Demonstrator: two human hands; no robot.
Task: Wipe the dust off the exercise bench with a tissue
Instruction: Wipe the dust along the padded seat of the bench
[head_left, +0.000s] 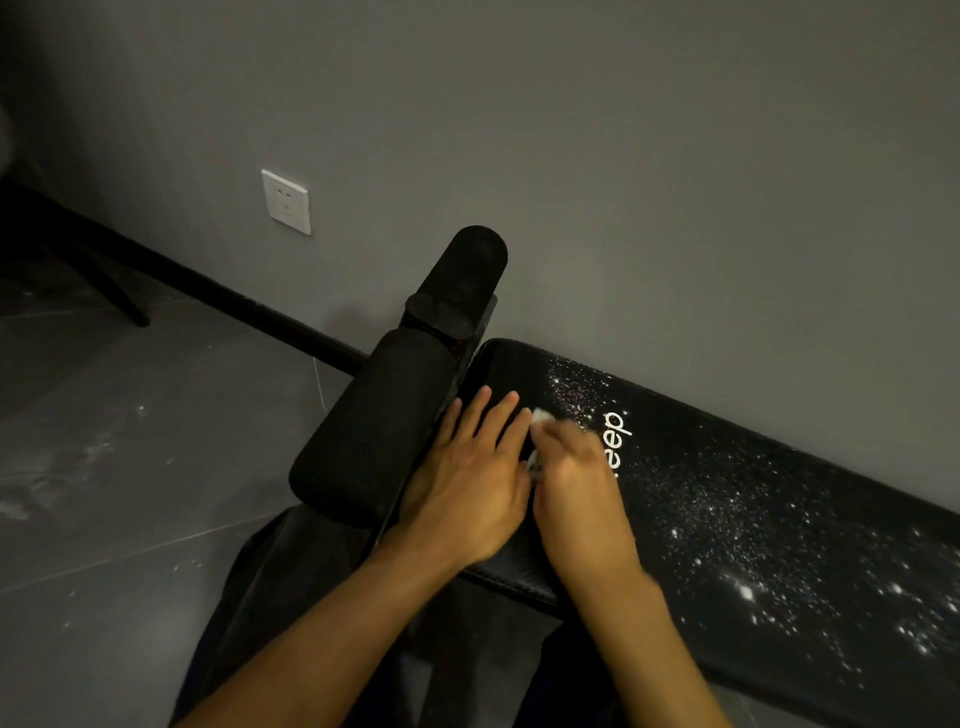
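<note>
Both hands on the near-left end of the black exercise bench (727, 467), side by side and almost touching.

Left hand (467, 483): flat on the pad, palm down, fingers straight and slightly spread, holding nothing. Fingertips point away from the person, toward the end of the bench.

Right hand (582, 483): just right of the left hand, motion-blurred, fingers curled down over a white tissue (540, 415) and pressing it to the pad. Exact finger grip can't be made out through the blur.

The tissue is mostly hidden under the right hand. A white bit sticks out at the fingertips, and another bit shows in the gap between the two hands.

Dust (727, 519): white specks scattered over the pad to the right of the right hand, and a patch just beyond its fingertips. The pad under and ahead of the left hand looks plain black.

White lettering (615, 436) on the pad just beside the right hand, partly covered by it; "eep" is readable.

Left of the left hand, touching the bench end: a black padded roller (374, 431), with a second roller (467, 275) further out beyond the fingertips.

Grey wall (623, 156) runs behind the bench, with a white socket (285, 201) far beyond the left hand. Grey tiled floor (130, 467) to the left with pale smudges. Dark trousers (291, 597) under the forearms.
</note>
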